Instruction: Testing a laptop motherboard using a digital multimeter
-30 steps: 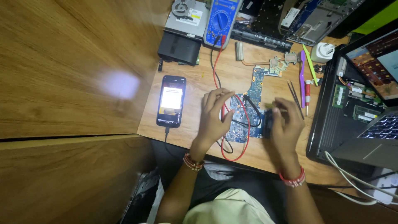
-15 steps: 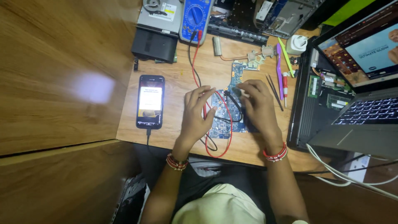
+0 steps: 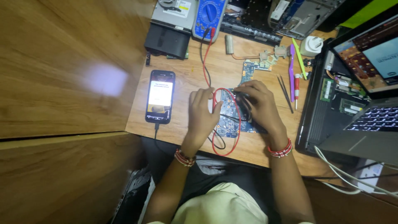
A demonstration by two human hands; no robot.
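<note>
Since the earlier frame, both hands have been kept on the board (image 3: 234, 114), and little has been shifted but the view. The left hand (image 3: 202, 112) is laid flat, fingers spread, on the board's left edge over the red lead (image 3: 226, 120). The right hand (image 3: 259, 108) is curled on the board's right part; whether a probe is pinched cannot be told. Probing seems to be in hand; a steady tip would be needed next. A phone (image 3: 160, 96) lies left of the board, a meter (image 3: 210, 16) beyond it.
</note>
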